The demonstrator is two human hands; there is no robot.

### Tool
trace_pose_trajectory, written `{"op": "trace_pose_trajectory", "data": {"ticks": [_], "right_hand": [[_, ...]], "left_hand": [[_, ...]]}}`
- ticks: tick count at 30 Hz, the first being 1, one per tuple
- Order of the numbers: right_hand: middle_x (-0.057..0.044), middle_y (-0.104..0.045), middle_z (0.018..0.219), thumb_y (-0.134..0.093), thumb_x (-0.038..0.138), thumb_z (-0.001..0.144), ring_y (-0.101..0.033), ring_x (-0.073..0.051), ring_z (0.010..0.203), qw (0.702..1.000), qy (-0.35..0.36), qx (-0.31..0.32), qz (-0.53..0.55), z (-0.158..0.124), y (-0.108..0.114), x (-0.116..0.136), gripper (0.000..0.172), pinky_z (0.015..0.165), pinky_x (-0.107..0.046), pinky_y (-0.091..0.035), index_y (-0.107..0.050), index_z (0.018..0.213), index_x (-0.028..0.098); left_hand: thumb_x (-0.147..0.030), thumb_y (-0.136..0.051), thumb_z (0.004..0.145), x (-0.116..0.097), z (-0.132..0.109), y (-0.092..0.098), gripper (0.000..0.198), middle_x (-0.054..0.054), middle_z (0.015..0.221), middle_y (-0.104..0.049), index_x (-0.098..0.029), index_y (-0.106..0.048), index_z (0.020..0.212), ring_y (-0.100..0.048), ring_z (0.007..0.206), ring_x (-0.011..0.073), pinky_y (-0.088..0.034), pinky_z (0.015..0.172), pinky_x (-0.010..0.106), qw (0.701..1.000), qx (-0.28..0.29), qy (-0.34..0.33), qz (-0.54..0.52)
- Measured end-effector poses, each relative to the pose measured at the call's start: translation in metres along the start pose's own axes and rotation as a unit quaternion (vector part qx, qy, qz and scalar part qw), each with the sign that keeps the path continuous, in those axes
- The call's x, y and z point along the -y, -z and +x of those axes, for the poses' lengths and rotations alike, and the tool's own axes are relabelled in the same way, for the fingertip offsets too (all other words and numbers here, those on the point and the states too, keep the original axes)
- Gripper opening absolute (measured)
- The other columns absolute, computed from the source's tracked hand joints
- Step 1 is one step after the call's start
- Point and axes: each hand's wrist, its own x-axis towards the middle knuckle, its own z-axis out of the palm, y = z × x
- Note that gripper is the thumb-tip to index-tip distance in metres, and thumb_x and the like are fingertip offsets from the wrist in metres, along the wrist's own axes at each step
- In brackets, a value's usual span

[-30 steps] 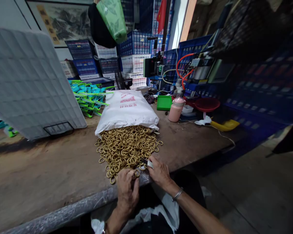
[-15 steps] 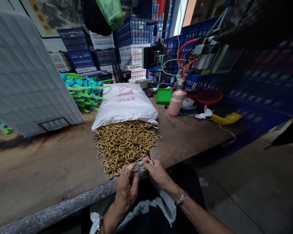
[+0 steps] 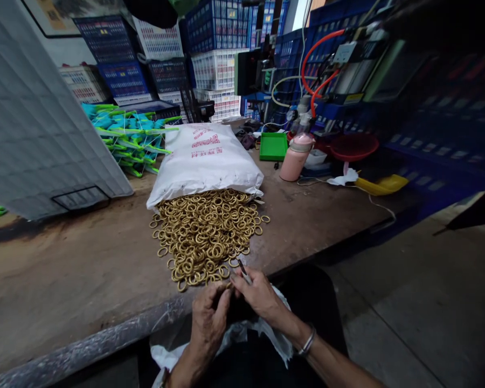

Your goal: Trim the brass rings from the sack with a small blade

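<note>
Brass rings (image 3: 204, 234) lie heaped on the desk (image 3: 84, 280), spilled from a white sack (image 3: 204, 156); each looks stiff, smooth and light, best pinched across its rim. At the pile's near edge the left hand (image 3: 210, 323) curls closed, contents hidden; the right hand (image 3: 258, 296) pinches a slim tool (image 3: 244, 272).

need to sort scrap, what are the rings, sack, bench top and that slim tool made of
Rings: metal, probably brass, by the yellow-gold sheen.
Sack: likely woven plastic, white, faintly glossy, red print.
Bench top: wood or board, matt brown, worn and stained.
Slim tool in the right hand: too small to tell.
</note>
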Motion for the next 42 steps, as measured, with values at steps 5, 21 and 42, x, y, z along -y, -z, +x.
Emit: {"op": "trace_pose_trajectory", "data": {"ticks": [5, 21, 42], "right_hand": [[0.005, -0.046, 0.056, -0.046, 0.035, 0.077, -0.041, -0.009, 0.057, 0.999, 0.006, -0.01, -0.046, -0.002, -0.002, 0.002, 0.023, 0.056, -0.019, -0.034, -0.048, 0.062, 0.017], [0.003, -0.054, 0.057, -0.04, 0.017, 0.074, -0.048, -0.011, 0.054, 0.97, 0.051, 0.022, -0.235, -0.012, 0.0, 0.003, 0.012, 0.053, -0.02, -0.032, -0.05, 0.068, 0.019], [-0.004, -0.063, 0.076, -0.038, 0.008, 0.073, -0.056, -0.015, 0.067, 0.873, 0.082, -0.066, -0.476, 0.006, 0.017, -0.005, 0.022, 0.057, -0.024, -0.025, -0.049, 0.091, 0.017]], "left_hand": [[-0.031, -0.057, 0.073, -0.003, -0.004, -0.002, 0.014, 0.0, 0.064, -0.063, -0.019, -0.064, 0.074, -0.056, 0.056, 0.0134, -0.044, 0.055, 0.023, 0.989, 0.015, 0.103, -0.101], [-0.047, -0.059, 0.07, 0.001, -0.01, -0.003, 0.031, -0.004, 0.06, -0.054, -0.017, -0.049, 0.073, -0.044, 0.043, 0.0047, -0.033, 0.04, 0.015, 0.885, 0.077, 0.289, -0.357], [-0.04, -0.055, 0.077, -0.008, -0.023, 0.0, 0.027, 0.002, 0.064, -0.059, -0.014, -0.053, 0.07, -0.051, 0.047, 0.0078, -0.042, 0.047, 0.021, 0.886, 0.158, 0.232, -0.369]]}}
